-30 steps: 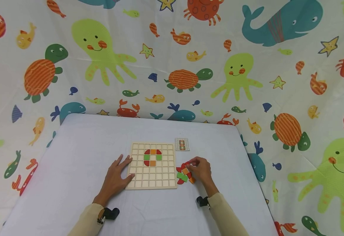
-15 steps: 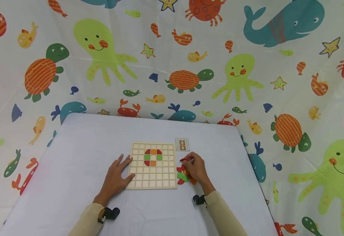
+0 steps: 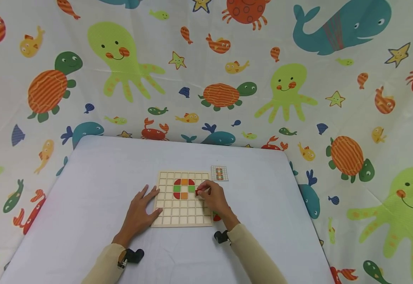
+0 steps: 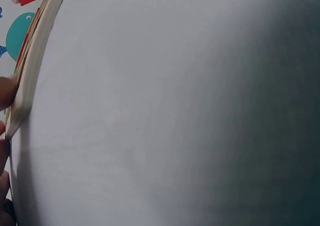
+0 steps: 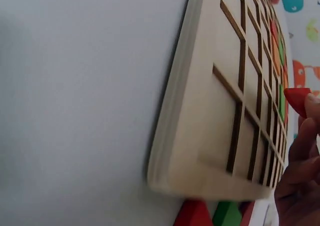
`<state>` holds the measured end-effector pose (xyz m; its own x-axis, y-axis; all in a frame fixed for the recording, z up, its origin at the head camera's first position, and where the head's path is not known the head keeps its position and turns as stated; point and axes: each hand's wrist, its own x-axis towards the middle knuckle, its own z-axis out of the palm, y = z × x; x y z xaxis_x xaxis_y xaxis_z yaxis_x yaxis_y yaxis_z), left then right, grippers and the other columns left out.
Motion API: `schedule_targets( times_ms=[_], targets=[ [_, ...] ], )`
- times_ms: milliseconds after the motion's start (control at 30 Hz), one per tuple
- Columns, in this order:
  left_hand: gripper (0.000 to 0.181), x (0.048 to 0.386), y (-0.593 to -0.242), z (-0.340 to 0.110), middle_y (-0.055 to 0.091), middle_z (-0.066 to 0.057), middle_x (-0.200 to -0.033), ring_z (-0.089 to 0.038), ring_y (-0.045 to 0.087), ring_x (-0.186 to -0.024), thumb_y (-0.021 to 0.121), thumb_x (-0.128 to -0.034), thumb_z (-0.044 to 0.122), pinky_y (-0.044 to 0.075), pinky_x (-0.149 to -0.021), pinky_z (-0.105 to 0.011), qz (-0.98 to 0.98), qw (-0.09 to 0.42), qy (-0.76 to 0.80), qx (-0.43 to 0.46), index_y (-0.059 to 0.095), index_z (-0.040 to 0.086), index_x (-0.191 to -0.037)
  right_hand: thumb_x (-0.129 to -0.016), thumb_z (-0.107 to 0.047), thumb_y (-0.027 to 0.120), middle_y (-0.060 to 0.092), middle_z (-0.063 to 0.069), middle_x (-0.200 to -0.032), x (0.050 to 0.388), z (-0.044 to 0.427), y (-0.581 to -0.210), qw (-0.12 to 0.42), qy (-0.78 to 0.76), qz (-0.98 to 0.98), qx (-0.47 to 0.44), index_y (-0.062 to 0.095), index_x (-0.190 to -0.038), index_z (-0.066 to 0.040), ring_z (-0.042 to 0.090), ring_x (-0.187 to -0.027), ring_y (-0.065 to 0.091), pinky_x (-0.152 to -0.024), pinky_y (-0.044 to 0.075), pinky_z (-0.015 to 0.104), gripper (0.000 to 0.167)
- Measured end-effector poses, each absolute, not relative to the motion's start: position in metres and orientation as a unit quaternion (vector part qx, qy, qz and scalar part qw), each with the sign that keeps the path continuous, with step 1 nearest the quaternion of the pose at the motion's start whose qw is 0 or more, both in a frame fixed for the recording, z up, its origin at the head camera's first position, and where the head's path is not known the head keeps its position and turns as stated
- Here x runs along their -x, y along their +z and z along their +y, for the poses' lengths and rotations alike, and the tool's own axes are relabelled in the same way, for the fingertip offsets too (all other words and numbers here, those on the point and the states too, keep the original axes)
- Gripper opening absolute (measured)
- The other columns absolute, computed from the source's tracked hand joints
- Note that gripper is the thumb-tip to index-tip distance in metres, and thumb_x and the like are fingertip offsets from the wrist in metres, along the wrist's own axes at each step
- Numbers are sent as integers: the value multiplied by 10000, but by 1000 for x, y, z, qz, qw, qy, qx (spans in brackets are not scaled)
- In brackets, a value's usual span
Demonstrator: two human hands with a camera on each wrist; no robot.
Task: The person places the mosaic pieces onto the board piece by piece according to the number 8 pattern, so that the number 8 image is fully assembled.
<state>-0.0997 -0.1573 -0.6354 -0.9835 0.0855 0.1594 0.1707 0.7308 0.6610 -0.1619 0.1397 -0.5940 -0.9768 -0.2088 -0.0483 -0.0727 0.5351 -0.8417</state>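
A wooden grid board point(image 3: 181, 216) lies on the white-covered table. Several red, orange and green tiles fill a ring of its squares, with an orange tile point(image 3: 184, 195) at the bottom of the ring. My left hand point(image 3: 140, 208) rests on the board's left edge, fingers spread. Over the board's right part, my right hand point(image 3: 213, 197) pinches a red tile point(image 5: 297, 99) with one rounded side between thumb and fingers. That tile is held above the squares, just right of the ring. Loose tiles point(image 5: 194, 213) lie by the board's right edge, mostly hidden under my right hand in the head view.
A small pattern card point(image 3: 219, 173) with a printed grid lies beyond the board's upper right corner. Behind the table hangs a sea-animal print cloth point(image 3: 199, 51). A black camera is strapped at each wrist.
My right hand has lifted a red tile from the loose pile and carried it left over the board. My left hand has stayed in place.
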Motion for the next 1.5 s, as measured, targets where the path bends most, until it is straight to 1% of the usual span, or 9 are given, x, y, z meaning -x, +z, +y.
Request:
schedule_targets(
  times_ms=[100, 200, 333, 567, 833, 967, 1167, 1300, 1500],
  targets=[
    [697, 100, -635, -157, 519, -163, -1621, -474, 350, -1571, 807, -882, 257, 260, -1275, -679, -927, 60, -362, 69, 584, 82, -1519, -998, -142, 745, 717, 24, -951, 163, 129, -596, 82, -469, 875, 88, 747, -1045, -113, 93, -742, 610, -656, 527, 238, 56],
    [696, 100, -635, -157, 518, -166, -1621, -480, 352, -1567, 805, -882, 258, 264, -1270, -686, -927, 60, -364, 70, 584, 84, -1519, -982, -124, 763, 725, 5, -919, 163, 121, -598, 85, -456, 883, 77, 760, -1027, -106, 67, -775, 632, -699, 537, 233, 49],
    [700, 99, -635, -157, 516, -164, -1624, -482, 353, -1567, 808, -882, 263, 268, -1270, -684, -928, 59, -363, 69, 582, 85, -1521, -957, -150, 796, 712, -43, -886, 163, 114, -599, 76, -424, 901, 46, 775, -996, -148, 65, -805, 621, -734, 512, 241, 44],
    [712, 99, -637, -158, 508, -181, -1626, -495, 364, -1556, 817, -877, 252, 279, -1262, -690, -927, 63, -363, 71, 577, 83, -1526, -932, -203, 832, 681, -44, -892, 160, 105, -601, 52, -372, 926, 31, 772, -929, -189, 84, -819, 597, -704, 486, 256, 61],
    [712, 100, -636, -158, 529, -180, -1609, -500, 374, -1548, 827, -865, 245, 283, -1256, -696, -927, 71, -361, 77, 588, 67, -1511, -919, -173, 839, 700, -39, -881, 158, 103, -598, 46, -379, 923, 41, 795, -899, -183, 73, -795, 613, -695, 506, 246, 50],
    [709, 100, -636, -158, 537, -182, -1601, -507, 380, -1542, 826, -861, 244, 286, -1251, -701, -926, 74, -362, 79, 592, 60, -1505, -922, -180, 838, 745, -33, -863, 159, 110, -596, 47, -409, 909, 60, 817, -922, -163, 71, -794, 624, -698, 516, 239, 28],
    [708, 99, -635, -158, 528, -181, -1609, -505, 372, -1546, 824, -865, 248, 276, -1259, -692, -926, 68, -364, 76, 590, 61, -1507, -997, -256, 760, 736, -2, -898, 161, 134, -590, 34, -452, 891, 37, 807, -976, -179, 101, -781, 636, -661, 549, 254, 92],
    [709, 98, -636, -158, 525, -188, -1610, -510, 376, -1542, 827, -865, 241, 281, -1255, -699, -926, 68, -363, 76, 590, 63, -1508, -1028, -301, 716, 727, -1, -908, 162, 154, -585, 30, -459, 888, 6, 807, -1017, -175, 116, -783, 608, -662, 524, 254, 155],
    [712, 97, -634, -158, 512, -194, -1619, -515, 370, -1545, 823, -873, 237, 286, -1249, -710, -929, 63, -357, 75, 578, 65, -1520, -1032, -313, 710, 744, 28, -901, 161, 181, -582, 42, -475, 878, -47, 800, -1041, -173, 169, -718, 566, -571, 465, 260, 167]
  ],
)
